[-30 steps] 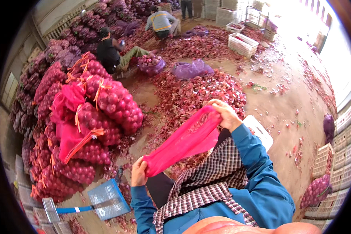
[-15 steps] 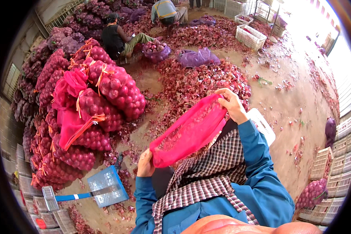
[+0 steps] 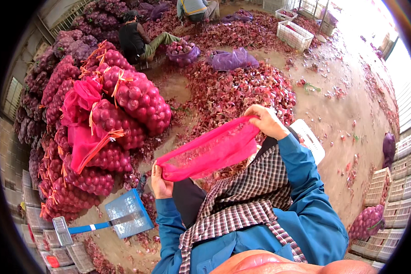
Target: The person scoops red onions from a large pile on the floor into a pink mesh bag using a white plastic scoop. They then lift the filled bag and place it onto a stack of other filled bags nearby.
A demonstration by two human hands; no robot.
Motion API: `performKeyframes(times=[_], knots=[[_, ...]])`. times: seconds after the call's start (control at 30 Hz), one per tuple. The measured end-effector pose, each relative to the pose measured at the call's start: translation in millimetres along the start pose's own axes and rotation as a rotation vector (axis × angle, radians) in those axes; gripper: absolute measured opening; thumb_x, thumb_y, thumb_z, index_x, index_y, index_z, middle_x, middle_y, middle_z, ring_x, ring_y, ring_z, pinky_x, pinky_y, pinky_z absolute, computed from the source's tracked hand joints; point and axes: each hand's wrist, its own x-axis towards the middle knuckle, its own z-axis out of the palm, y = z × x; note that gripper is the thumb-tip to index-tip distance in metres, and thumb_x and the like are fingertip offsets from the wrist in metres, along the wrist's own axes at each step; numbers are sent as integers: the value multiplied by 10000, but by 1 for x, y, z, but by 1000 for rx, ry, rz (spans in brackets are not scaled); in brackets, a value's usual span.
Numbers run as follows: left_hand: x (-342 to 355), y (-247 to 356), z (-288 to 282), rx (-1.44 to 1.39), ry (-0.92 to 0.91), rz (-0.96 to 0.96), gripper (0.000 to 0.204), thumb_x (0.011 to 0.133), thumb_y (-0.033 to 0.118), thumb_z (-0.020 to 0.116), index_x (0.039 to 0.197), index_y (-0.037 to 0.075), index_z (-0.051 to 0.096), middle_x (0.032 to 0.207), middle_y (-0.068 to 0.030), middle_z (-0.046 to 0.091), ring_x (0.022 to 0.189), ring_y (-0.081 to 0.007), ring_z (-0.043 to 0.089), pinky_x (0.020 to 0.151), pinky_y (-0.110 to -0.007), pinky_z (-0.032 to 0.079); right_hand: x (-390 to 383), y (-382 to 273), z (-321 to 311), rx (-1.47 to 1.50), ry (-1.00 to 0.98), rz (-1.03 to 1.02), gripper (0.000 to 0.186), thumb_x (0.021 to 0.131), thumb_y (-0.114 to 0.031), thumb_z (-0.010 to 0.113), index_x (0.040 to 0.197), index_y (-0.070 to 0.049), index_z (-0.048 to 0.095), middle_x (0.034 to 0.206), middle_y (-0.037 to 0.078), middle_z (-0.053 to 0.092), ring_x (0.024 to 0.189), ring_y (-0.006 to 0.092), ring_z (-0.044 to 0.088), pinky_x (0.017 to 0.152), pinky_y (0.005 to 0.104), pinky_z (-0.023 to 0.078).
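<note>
I hold an empty pink mesh bag (image 3: 205, 153) stretched across my lap, over a checked apron (image 3: 246, 187). My left hand (image 3: 162, 181) grips its left end, low by my dark trouser leg. My right hand (image 3: 266, 122) grips its right end, higher and farther forward. Left of me stands a tall pile of filled red mesh onion sacks (image 3: 137, 102) with orange ties and loose pink bags on it. Behind the stretched bag lies a heap of onion skins (image 3: 239, 89). A white plastic item (image 3: 313, 144) sits beside my right knee, partly hidden.
A blue platform scale (image 3: 129, 213) is at lower left. Two co-workers (image 3: 134, 41) (image 3: 194, 9) sit at the back, near a purple sack of onions (image 3: 180, 55) and white crates (image 3: 294, 36). More crates (image 3: 399, 182) and a filled onion sack (image 3: 367, 221) line the right.
Both hands have shifted left since half a second ago, my left hand also upward, carrying the bag, which is now drawn out longer and narrower between them.
</note>
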Motion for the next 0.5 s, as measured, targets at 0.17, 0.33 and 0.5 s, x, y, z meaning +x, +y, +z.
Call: performKeyframes(times=[0.17,0.33,0.5], knots=[[2,-10,-37,226,-600,-281,318,928,252,596,1131,7,586,847,-20,632,661,-89,557,591,-234,467,9,23,-1,322,201,175,156,881,30,494,974,0,617,852,43,638,793,94,586,727,237,478],[-20,-19,-2,291,-428,-304,318,936,349,567,939,34,609,809,-8,628,687,-111,578,693,-265,493,5,24,-5,477,268,193,173,896,-12,509,1017,-11,633,858,30,635,773,71,553,709,228,456],[-7,-17,-21,-356,-406,-381,366,960,428,492,806,106,574,637,47,493,636,-100,517,756,-277,464,5,15,-5,648,205,208,176,896,-38,536,1038,-5,634,879,-5,620,763,63,528,714,219,437]])
